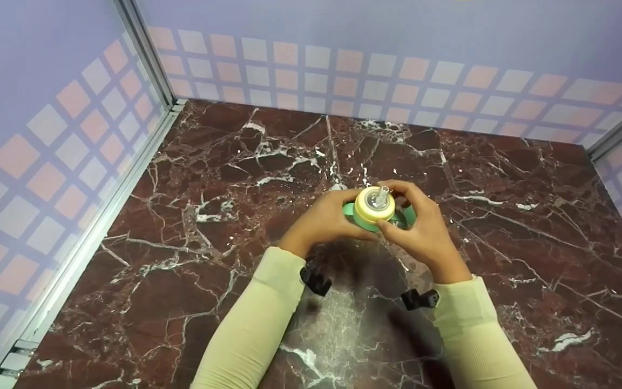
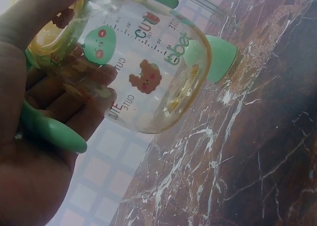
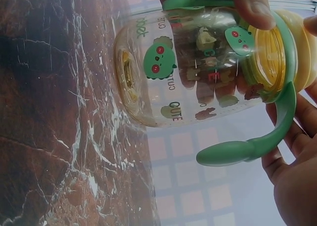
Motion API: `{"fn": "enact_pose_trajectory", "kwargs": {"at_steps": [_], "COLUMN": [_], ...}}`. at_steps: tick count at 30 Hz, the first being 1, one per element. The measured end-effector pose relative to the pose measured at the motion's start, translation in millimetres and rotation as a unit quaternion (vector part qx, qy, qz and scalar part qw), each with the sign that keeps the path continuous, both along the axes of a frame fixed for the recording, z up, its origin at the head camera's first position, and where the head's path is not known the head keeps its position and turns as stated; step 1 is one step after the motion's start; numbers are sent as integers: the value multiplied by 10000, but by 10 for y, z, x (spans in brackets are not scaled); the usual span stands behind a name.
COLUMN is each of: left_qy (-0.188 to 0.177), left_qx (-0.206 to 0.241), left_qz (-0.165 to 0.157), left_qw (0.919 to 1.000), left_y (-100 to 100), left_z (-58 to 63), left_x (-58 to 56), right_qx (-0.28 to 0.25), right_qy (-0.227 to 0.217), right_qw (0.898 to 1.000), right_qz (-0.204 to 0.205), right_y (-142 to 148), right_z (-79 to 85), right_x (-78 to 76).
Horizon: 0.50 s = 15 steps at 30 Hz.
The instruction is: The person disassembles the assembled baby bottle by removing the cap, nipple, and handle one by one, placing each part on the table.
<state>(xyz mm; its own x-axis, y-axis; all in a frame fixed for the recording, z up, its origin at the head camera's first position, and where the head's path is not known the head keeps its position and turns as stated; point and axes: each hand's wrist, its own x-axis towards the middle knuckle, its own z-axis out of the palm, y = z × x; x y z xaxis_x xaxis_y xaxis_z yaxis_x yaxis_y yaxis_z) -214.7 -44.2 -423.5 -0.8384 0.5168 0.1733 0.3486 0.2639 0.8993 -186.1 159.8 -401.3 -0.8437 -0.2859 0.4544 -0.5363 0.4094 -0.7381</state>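
Two hands are engaged on one bottle, inspected view by view.

Head view: the bottle (image 1: 374, 209) is between the hands, roughly mid-frame, over the dark veined table (image 1: 208, 302). The left hand (image 1: 328, 219) wraps its side; the right hand (image 1: 424, 229) has its thumb at the yellow collar (image 1: 366, 215) and its fingers bent round the far side. Neither hand is spread wide. A clear tip (image 1: 382, 195) rises from the top; it looks pliable and is best left unsqueezed.

Left wrist view: the body is transparent, its interior showing no evident filling, so the bottle is judged light. The wall appears stiff and smooth, likely slippery if wet; glass or plastic cannot be told, and care against a drop is advised. Whether the base touches the table cannot be told. Legible print: "CUTE" (image 2: 144, 33), repeated, some of it reversed through the wall. Small numerals run beside graduation marks; 60 and 90 seem readable. A green word (image 2: 178, 47) resembles "bbet", reading uncertain. Decoration includes a brown bear figure (image 2: 146, 77).

Right wrist view: a green handle (image 3: 247, 149) curves away from the collar, apparently rigid. The handles are judged the surest hold, with the collar suited to a firm turning grip. "CUTE" recurs near a green face (image 3: 159, 60). No maker's name is confirmed.
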Motion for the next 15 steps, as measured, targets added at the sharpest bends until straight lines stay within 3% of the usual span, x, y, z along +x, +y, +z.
{"fn": "enact_pose_trajectory", "kwargs": {"at_steps": [15], "left_qy": [-53], "left_qx": [-41], "left_qz": [10], "left_qw": [10000], "left_y": [-4], "left_z": [-2], "left_x": [2], "right_qx": [476], "right_qy": [122], "right_qw": [9960], "right_qz": [-747], "right_y": [-75], "right_z": [19], "right_x": [32]}}
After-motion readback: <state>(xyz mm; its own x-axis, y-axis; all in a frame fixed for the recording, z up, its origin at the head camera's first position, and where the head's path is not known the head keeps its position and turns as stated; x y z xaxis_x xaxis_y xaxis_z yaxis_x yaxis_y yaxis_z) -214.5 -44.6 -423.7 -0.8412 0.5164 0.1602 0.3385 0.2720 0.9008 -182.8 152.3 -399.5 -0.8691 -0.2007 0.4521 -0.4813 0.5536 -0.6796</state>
